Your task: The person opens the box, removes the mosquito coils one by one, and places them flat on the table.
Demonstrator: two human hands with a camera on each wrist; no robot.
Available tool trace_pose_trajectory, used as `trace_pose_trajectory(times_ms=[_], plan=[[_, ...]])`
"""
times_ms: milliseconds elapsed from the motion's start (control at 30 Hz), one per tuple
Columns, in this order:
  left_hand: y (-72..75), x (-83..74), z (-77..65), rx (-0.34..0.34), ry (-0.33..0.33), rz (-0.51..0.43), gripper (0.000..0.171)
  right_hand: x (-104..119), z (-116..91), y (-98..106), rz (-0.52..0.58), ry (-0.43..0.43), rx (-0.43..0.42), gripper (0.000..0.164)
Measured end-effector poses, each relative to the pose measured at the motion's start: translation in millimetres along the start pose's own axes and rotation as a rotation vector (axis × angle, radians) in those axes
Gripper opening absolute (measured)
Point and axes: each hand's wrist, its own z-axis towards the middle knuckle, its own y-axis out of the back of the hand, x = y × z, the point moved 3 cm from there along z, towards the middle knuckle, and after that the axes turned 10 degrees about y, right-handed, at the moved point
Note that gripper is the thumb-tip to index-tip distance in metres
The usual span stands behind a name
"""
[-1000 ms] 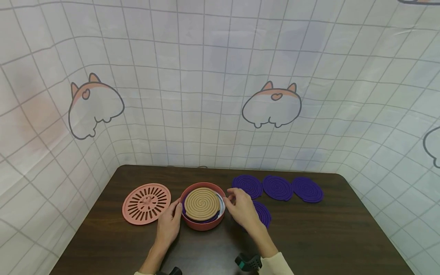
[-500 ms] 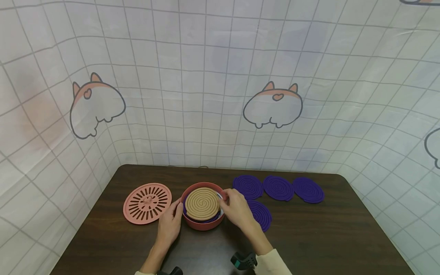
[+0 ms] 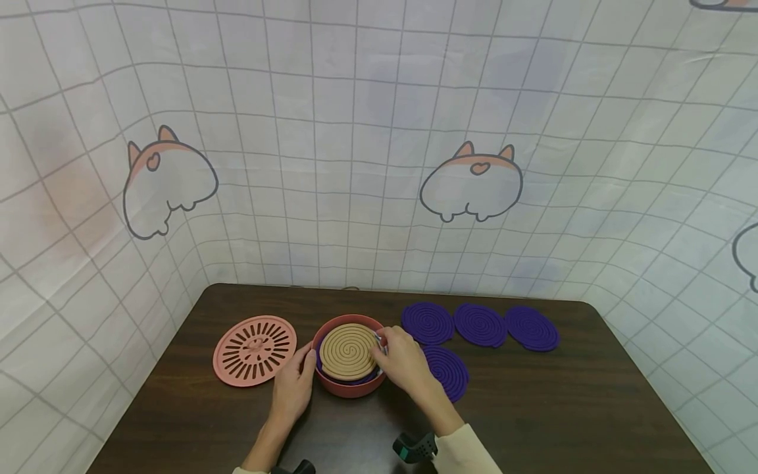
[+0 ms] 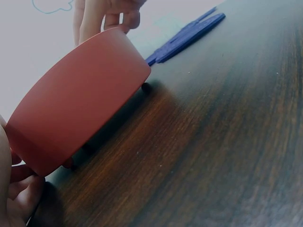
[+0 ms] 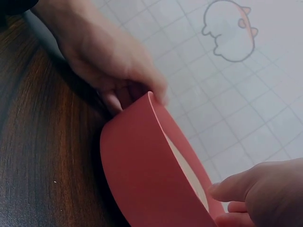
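- Tan coil [image 3: 348, 352] lies flat in the red bowl [image 3: 351, 391], face up, over something purple [image 3: 368, 378] whose edge shows beneath it.
- Being round, it gives me no long axis to line up with; what counts, I judge, is its right edge against the bowl's wall.
- The right hand [image 3: 407, 363] is the nearer one: it reaches in over the right rim, so the coil lies just left of its thumb.
- I see those fingers bent, thumb apart from the index, with a pale sliver [image 3: 379, 342] showing between; I cannot tell whether they pinch anything.
- The left hand [image 3: 293, 385] grips the bowl's left side, thumb at the rim and fingers curled against the outer wall, as my right wrist view confirms.
- Left of it, just beside, I have the slotted pink disc [image 3: 254, 351] on the table [image 3: 562, 408].
- Right of the bowl I count four purple coils [image 3: 428, 323], three in the far row and one nearer, beside the right hand.
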Motion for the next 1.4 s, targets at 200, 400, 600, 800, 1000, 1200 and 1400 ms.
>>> trace_pose_trajectory(times_ms=[200,400,600,800,1000,1200,1400], plan=[[-0.2,0.1,0.5,0.003,0.004,-0.007,0.044,1.0,3.4,-2.7,-0.072,-0.006,0.021,0.026],[-0.1,0.2,0.4,0.009,0.007,0.0,0.045,3.7,6.8,-3.6,-0.122,0.031,0.058,0.022],[-0.4,1.0,0.9,0.01,0.012,0.008,0.046,4.9,7.8,-4.5,-0.148,0.046,0.118,0.025],[0.0,1.0,0.5,0.004,0.001,0.011,0.045,6.4,6.4,-5.5,-0.181,0.074,0.117,0.017],[0.0,0.5,0.5,0.004,-0.001,0.012,0.045,10.1,4.7,-5.4,-0.189,0.105,0.112,0.015],[-0.2,0.3,-0.1,0.003,0.005,0.01,0.045,13.0,3.9,-6.6,-0.171,0.113,0.118,0.025],[-0.5,-0.4,0.1,-0.002,0.002,0.011,0.044,12.9,3.1,-8.0,-0.138,0.094,0.121,0.034]])
